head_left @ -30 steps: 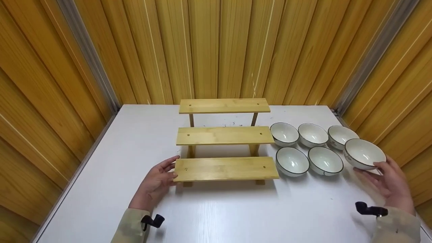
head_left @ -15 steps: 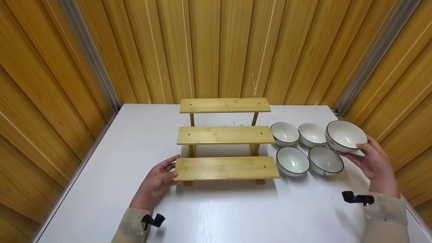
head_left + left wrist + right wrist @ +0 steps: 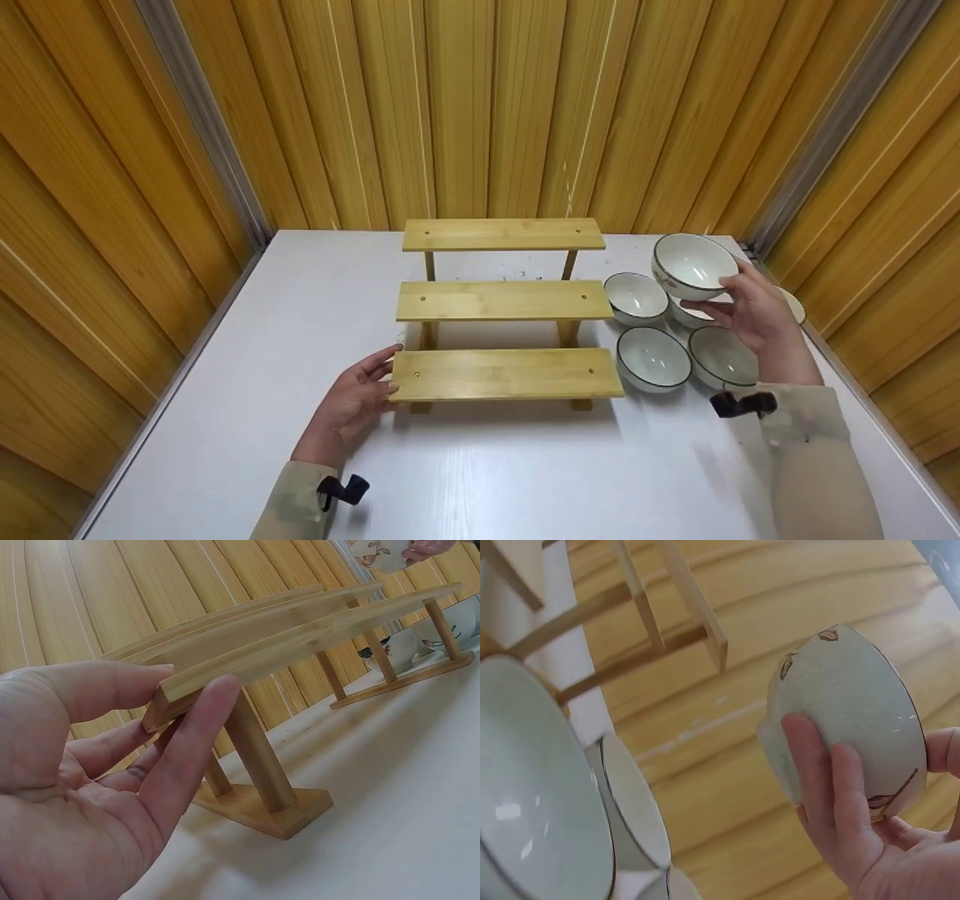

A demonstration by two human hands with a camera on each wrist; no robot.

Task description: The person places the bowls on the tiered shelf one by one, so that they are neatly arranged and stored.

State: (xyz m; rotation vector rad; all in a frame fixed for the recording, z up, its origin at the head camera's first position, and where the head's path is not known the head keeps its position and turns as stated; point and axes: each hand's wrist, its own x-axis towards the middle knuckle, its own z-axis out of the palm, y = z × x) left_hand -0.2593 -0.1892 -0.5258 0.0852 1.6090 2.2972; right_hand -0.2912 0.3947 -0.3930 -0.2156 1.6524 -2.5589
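Note:
A three-tier wooden display rack (image 3: pixel 504 301) stands in the middle of the table. My left hand (image 3: pixel 350 405) grips the left end of its lowest board; in the left wrist view the fingertips (image 3: pixel 217 694) pinch that board's end (image 3: pixel 174 699). My right hand (image 3: pixel 761 311) holds a white bowl (image 3: pixel 694 262) with a dark rim, raised above the other bowls to the right of the rack. The thumb lies at the rim and the other fingers support the outside. In the right wrist view, brown leaf patterns show on the held bowl (image 3: pixel 847 712).
Several similar bowls stand on the white table (image 3: pixel 480 472) right of the rack, among them a front bowl (image 3: pixel 654 360) and a back bowl (image 3: pixel 636 298). The right hand and held bowl partly cover others. Wood-patterned walls (image 3: pixel 450 112) enclose the table's back and sides.
My right hand has carried the bowl leftward and toward the back, from the right end of the bowl group to above its back row. The left hand keeps its grip on the rack.

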